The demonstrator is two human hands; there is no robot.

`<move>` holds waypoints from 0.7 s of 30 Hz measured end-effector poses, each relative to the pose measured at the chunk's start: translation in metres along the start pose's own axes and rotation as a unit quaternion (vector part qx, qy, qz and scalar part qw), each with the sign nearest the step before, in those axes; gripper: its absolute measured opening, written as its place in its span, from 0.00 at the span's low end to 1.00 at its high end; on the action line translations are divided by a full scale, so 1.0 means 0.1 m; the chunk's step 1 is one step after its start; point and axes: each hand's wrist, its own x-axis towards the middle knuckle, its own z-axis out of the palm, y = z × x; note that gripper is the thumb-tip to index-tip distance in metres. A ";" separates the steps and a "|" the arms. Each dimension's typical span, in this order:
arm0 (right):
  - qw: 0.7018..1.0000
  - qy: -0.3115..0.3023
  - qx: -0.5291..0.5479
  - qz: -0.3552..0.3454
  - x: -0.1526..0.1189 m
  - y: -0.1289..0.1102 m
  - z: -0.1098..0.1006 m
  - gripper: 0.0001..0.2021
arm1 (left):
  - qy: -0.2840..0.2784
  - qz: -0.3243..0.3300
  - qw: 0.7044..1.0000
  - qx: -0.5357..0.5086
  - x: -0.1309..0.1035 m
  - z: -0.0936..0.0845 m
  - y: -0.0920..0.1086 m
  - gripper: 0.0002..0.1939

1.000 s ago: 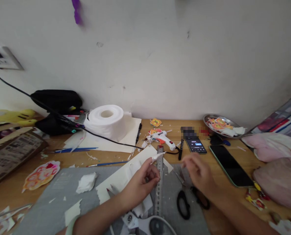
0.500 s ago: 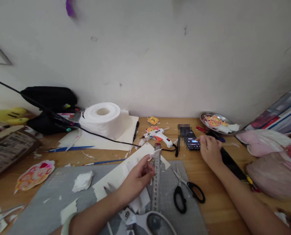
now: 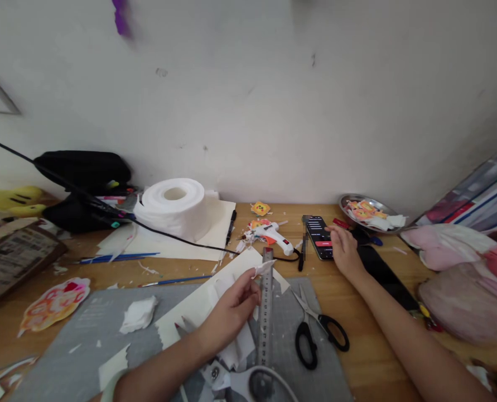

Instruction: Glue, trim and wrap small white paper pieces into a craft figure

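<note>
A: What's changed?

B: Right hand was in mid-air over the scissors a second ago; now at the lit phone, far right of centre. Screen differs too: blue button gone, red bar showing.

A: Its fingers?

B: Loosely bent, gripping nothing I can see. Fingertip over the glass; contact, can't tell.

A: And the left hand?

B: Curled, pinching a thin white twist at the fingertips, above the ruler. Same as before. So one hand minds the twist, by my reading, the other the screen.

A: Materials?

B: Twist pale, tapered, papery-looking. Ruler flat, metallic, finely marked. Scissors steel-bladed, black loop handles, lying slightly parted. Far left, a fat white roll, soft-looking, hollow-cored.

A: Underneath?

B: Grey mat, matte, flecked with scraps, on a wood-grained table.
</note>
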 end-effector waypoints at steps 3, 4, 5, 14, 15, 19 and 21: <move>1.000 -0.010 0.001 0.003 0.18 0.04 0.07 0.19 | 0.003 0.003 0.999 0.042 -0.01 -0.02 0.00 0.23; 1.000 -0.014 0.001 0.004 0.23 0.06 0.10 0.20 | 0.003 0.003 0.998 0.061 -0.01 -0.02 0.00 0.22; 1.000 -0.018 0.001 0.006 0.28 0.08 0.12 0.20 | 0.002 0.003 0.997 0.079 -0.01 -0.03 0.00 0.22; 0.999 -0.036 0.007 0.008 0.37 0.21 0.19 0.25 | -0.019 -0.001 0.991 0.131 0.00 0.00 0.04 0.20; 0.999 -0.039 0.009 0.007 0.37 0.22 0.20 0.25 | -0.019 -0.003 0.992 0.128 0.00 0.00 0.04 0.21; 0.999 -0.029 0.014 0.014 0.39 0.20 0.16 0.26 | -0.017 -0.014 0.992 0.122 0.01 0.00 0.03 0.23; 1.000 -0.005 0.016 0.024 0.38 0.20 0.09 0.29 | -0.020 -0.014 0.993 0.119 0.01 0.00 0.03 0.24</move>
